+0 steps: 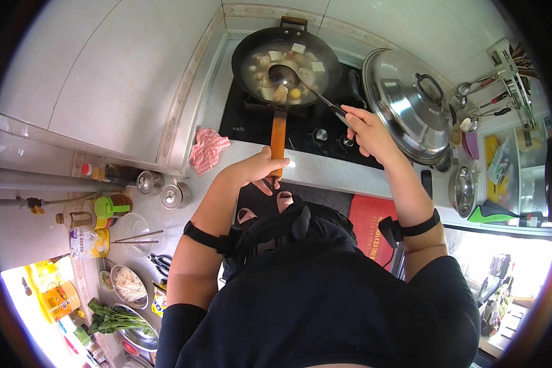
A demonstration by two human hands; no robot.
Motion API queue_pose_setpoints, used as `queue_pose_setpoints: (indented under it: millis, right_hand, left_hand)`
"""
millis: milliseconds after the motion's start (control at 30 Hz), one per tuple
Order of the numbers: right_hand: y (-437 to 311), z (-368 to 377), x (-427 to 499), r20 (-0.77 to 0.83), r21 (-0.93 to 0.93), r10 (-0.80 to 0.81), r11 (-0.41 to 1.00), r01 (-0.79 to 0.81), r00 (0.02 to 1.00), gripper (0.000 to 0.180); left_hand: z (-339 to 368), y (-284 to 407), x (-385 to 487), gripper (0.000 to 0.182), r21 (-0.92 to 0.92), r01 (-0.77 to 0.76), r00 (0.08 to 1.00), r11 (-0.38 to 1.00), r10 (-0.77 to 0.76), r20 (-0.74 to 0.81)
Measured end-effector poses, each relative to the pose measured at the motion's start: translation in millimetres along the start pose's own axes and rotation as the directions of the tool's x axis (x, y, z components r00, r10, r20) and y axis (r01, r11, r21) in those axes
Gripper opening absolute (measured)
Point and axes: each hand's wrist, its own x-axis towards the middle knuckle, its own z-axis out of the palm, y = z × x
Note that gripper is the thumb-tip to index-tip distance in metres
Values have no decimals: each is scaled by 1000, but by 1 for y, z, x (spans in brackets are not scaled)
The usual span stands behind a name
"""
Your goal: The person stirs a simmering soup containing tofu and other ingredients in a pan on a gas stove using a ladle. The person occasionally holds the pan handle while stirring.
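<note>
A black wok (pixel 240 69) stands on the gas hob (pixel 257 129), filled with pale steaming broth. White tofu pieces (pixel 318 66), chunks that look like meat (pixel 280 94) and a yellow round piece (pixel 295 94) sit in the liquid. My left hand (pixel 262 166) is wrapped round the wok's orange-brown wooden handle (pixel 278 135). With my right hand (pixel 367 130) I grip the dark handle of a metal ladle (pixel 284 76). Its bowl rests among the food near the wok's middle.
Right of the wok leans a large steel domed lid (pixel 398 101). A red-checked cloth (pixel 208 149) lies on the left counter. Beyond it are bottles, chopsticks (pixel 138 239) on a clear lid, scissors (pixel 162 264), a bowl of enoki-like mushrooms (pixel 129 284) and leafy greens (pixel 112 317). Utensils hang at right.
</note>
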Motion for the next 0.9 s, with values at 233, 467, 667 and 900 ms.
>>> queue_pose_setpoints:
  millis: [233, 467, 667, 900]
  right_hand:
    - [-3, -3, -10, 122, 179, 84, 978, -105, 989, 40]
    - [2, 6, -13, 37, 155, 29, 987, -34, 999, 39]
    - [7, 13, -16, -72, 47, -44, 998, 48, 996, 38]
    - [16, 11, -34, -49, 120, 4, 993, 2, 999, 39]
  left_hand:
    - [-2, -2, 2, 56, -11, -26, 999, 1000, 27, 31]
    - [-2, -3, 2, 56, -7, -28, 999, 1000, 28, 33]
    - [-1, -2, 1, 53, -10, 0, 1000, 1000, 0, 13]
    - [-2, -3, 2, 54, -9, -22, 1000, 1000, 23, 19]
